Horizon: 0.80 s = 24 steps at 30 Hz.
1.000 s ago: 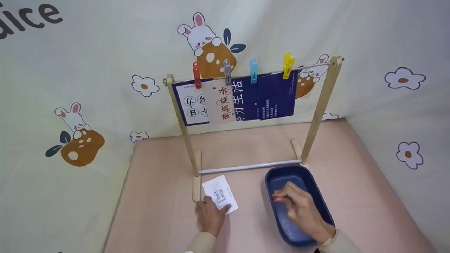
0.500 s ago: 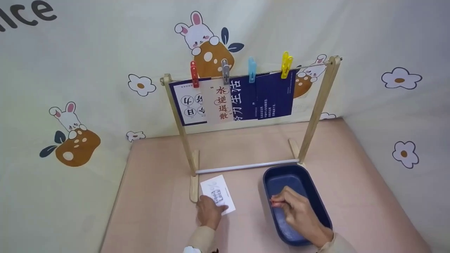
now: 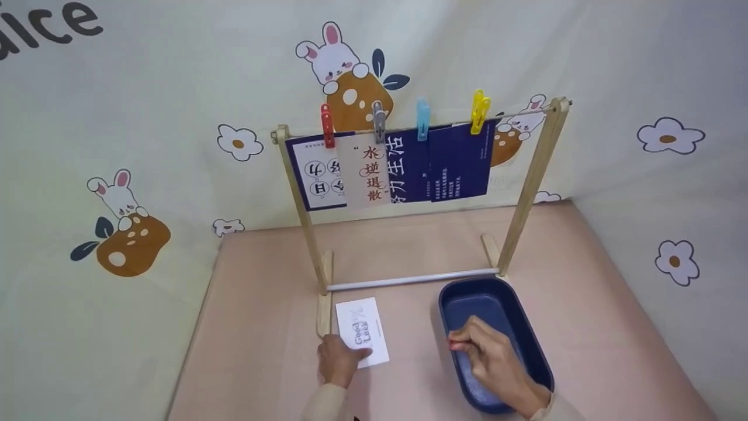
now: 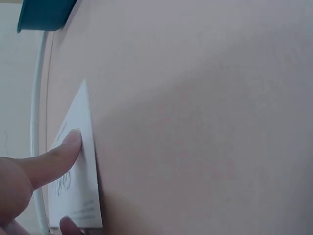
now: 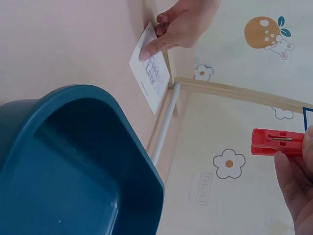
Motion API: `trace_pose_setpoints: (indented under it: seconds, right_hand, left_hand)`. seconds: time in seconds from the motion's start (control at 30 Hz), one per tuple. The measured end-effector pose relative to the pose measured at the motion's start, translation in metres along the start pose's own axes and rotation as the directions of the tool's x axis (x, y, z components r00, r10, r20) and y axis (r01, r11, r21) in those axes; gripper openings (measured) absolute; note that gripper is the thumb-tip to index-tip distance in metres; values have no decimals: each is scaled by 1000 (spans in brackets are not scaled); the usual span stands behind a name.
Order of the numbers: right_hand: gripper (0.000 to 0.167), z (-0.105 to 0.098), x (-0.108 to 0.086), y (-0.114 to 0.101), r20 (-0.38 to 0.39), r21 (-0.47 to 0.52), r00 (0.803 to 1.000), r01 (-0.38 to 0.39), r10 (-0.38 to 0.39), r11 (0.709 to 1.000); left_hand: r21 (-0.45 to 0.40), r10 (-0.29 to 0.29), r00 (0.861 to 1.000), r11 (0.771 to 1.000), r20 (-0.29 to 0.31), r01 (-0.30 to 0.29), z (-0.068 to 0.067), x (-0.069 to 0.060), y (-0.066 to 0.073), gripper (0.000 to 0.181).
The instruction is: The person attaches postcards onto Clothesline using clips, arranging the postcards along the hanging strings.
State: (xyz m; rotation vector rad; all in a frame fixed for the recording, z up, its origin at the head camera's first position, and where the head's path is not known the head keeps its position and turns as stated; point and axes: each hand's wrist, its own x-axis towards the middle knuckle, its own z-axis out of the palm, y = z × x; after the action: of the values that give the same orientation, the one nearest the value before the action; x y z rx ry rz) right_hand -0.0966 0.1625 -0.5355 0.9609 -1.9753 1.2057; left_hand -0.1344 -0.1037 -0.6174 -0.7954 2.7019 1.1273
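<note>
My left hand holds a white card printed "Good Luck" by its left edge, low over the pink surface. In the left wrist view the thumb lies across the card's printed face, with a fingertip at the near end. My right hand pinches a red clothespin above the dark blue tub. Most of that clothespin is hidden by the fingers in the head view, but its front end shows plainly in the right wrist view.
Behind stands a wooden frame with a string across its top. Red, grey, light blue and yellow clothespins hold overlapping printed cards there. A white bar joins the frame's feet.
The left hand has shifted slightly left and down, and the white card has turned straighter and come a little nearer. The right hand still pinches the red clothespin, slightly lower over the tub.
</note>
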Motion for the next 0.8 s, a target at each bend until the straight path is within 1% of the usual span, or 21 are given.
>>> trace_pose_setpoints:
  seconds: [0.13,0.2,0.23,0.33,0.4,0.43,0.47,0.53,0.57,0.63,0.7,0.8]
  right_hand:
    - [34,0,-1,1,0,11,1000,-4,4,1000]
    - [31,0,-1,1,2,11,1000,-6,6,1000]
    - [29,0,-2,1,2,5,1000,-7,7,1000]
    - [14,-1,-1,2,1,-17,1000,-10,10,1000]
    - [4,-1,-1,3,0,-28,1000,-11,11,1000]
    - [4,-1,-1,4,2,-30,1000,-10,10,999]
    - [5,-2,0,4,4,-30,1000,-10,10,1000]
    - [3,-3,1,5,11,-26,1000,-12,12,1000]
    - [3,-3,2,5,14,-24,1000,-12,13,1000]
    - [8,-5,5,6,22,-29,1000,-13,14,1000]
    - [8,-8,10,6,38,-38,999,-25,27,999]
    - [13,-16,16,5,64,-63,997,-34,38,997]
  left_hand:
    - [-33,34,996,999,85,-31,-11,1,-5,37]
    - [-54,49,993,998,111,-43,-15,1,-5,34]
    - [-58,46,992,998,118,-39,-16,1,-5,34]
    - [-62,34,989,998,144,-26,-16,2,-3,33]
    - [-65,46,987,997,151,-36,-14,1,-1,32]
    - [-73,54,986,996,158,-43,-13,1,-1,31]
    - [-83,73,984,995,164,-60,-13,1,0,30]
    - [-120,130,976,987,172,-110,-11,0,1,29]
    - [-140,161,971,981,177,-137,-10,-1,3,28]
    - [-187,220,958,965,185,-185,-10,0,7,27]
    - [-217,271,944,949,187,-230,-13,1,15,26]
    - [-219,336,923,930,185,-295,-14,1,33,25]
